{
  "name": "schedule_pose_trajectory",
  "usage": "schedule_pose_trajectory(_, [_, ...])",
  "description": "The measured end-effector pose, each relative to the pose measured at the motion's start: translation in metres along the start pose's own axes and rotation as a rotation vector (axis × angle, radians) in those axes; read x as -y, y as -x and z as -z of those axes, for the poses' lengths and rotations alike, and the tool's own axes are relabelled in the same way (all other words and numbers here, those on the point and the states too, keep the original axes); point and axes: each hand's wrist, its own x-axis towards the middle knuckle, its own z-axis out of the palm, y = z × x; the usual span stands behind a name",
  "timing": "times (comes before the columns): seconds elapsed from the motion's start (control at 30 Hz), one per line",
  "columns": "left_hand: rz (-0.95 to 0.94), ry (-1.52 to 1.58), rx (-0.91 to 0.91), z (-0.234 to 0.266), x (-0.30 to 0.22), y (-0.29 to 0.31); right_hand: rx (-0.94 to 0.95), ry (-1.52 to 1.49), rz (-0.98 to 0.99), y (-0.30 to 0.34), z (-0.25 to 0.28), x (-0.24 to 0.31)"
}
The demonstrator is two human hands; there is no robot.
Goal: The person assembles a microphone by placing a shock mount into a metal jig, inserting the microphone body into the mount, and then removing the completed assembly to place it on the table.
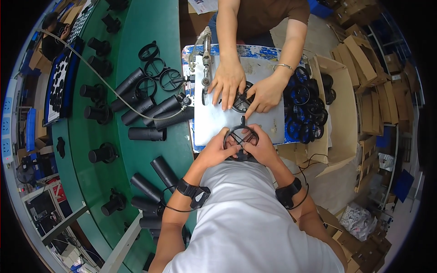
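Observation:
Both my hands hold one black plastic ring with crossed spokes [240, 135] close to my chest, over the near edge of a grey work plate [214, 120]. My left hand [217, 146] grips its left rim. My right hand [260, 146] grips its right side, fingers on the spokes. Across the plate, another person's two hands [248, 86] press a second black spoked ring [240, 101] flat on the plate.
Black tubes [157, 111] and more rings [157, 68] lie on the green table to the left. A cardboard box [339, 91] on the right holds several black rings [307, 109]. A tool with a hose [205, 59] stands at the plate's far left. Cardboard boxes are stacked far right.

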Motion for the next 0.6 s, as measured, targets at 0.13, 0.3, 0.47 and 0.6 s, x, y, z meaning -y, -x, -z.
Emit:
schedule_pose_trajectory(0.13, [-0.003, 0.004, -0.006, 0.0010, 0.0024, -0.0001, 0.010, 0.009, -0.013, -0.0012, -0.0001, 0.0003])
schedule_pose_trajectory(0.3, [-0.005, 0.006, -0.003, 0.0012, 0.0015, 0.0002, 0.008, 0.001, -0.007, -0.0016, -0.0002, -0.0016])
schedule_pose_trajectory(0.47, [0.004, -0.001, -0.002, 0.0005, 0.0003, 0.0004, 0.005, 0.011, -0.022, -0.0006, -0.0003, -0.0004])
schedule_pose_trajectory(0.6, [0.022, -0.034, -0.024, -0.0010, -0.0022, 0.0028, -0.025, 0.042, 0.026, 0.0005, 0.0008, -0.0044])
